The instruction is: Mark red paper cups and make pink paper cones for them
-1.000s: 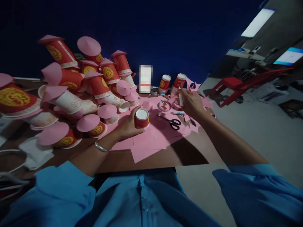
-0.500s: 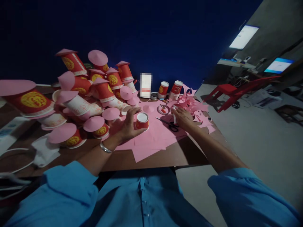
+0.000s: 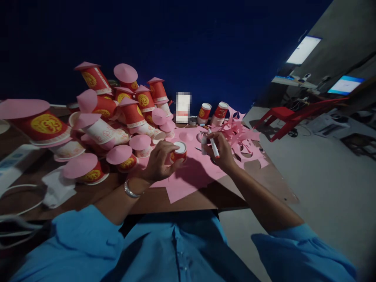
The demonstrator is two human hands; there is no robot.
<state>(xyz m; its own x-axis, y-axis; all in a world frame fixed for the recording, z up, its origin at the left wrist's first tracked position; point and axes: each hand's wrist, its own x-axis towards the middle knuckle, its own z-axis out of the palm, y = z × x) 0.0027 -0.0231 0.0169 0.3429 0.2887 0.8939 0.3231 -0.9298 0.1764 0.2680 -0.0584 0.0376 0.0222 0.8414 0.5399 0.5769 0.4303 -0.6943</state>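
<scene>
My left hand (image 3: pixel 161 161) is closed round a small red and gold paper cup (image 3: pixel 179 156), fingers at its rim and thumb at its near side. The cup stands upside down, white base up, on pink paper sheets (image 3: pixel 188 182). In my right hand (image 3: pixel 222 150) is a slim white stick with an orange-red end (image 3: pixel 215 149); whether it is a glue stick or a marker I cannot tell. A pale, blurred piece (image 3: pixel 203 145) shows by those fingertips. Scissors (image 3: pixel 197 149) lie mostly hidden behind that hand. A pink paper cone (image 3: pixel 186 136) sits beyond the cup.
Paper cups with pink cone tops (image 3: pixel 126 111) are heaped at the left. Two bare cup stacks (image 3: pixel 220 113) stand at the back, near pink paper scraps (image 3: pixel 246 137). A blurred-out upright panel (image 3: pixel 183 107) is behind. A red plastic chair (image 3: pixel 282 117) stands on the floor at right.
My right hand has lifted the white stick from the table and brought it left, over the scissors. My left hand has closed in on the cup, which it only framed before.
</scene>
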